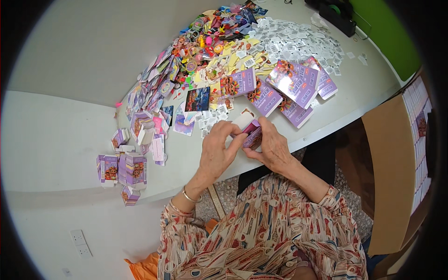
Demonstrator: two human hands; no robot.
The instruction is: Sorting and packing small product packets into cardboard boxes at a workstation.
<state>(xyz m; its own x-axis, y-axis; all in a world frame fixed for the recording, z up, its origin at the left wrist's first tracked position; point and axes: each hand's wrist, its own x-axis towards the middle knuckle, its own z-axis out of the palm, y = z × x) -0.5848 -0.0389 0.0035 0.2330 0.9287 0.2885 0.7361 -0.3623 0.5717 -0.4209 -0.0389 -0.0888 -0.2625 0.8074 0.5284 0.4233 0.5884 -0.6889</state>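
A small purple cardboard box (254, 139) is held between my two hands just above the table's near edge. Its white flap (244, 121) stands raised, and a dark pink inside shows. My right hand (276, 145) grips the box from the right, thumb below and fingers along the far side. On the other side, my left hand (217, 148) is closed with thumb and forefinger at the box's mouth; what lies between those fingertips is hidden. Just beyond, several flat purple boxes (295, 83) with a cartoon print lie overlapped.
Small trinkets (205, 44) are heaped at the back, beside white printed slips (296, 39) and yellow cards (233, 59). Folded-up purple boxes (133, 169) stand at the left. A black tape dispenser (337, 17) sits far right; a large carton (392, 172) of packed stacks is at my right.
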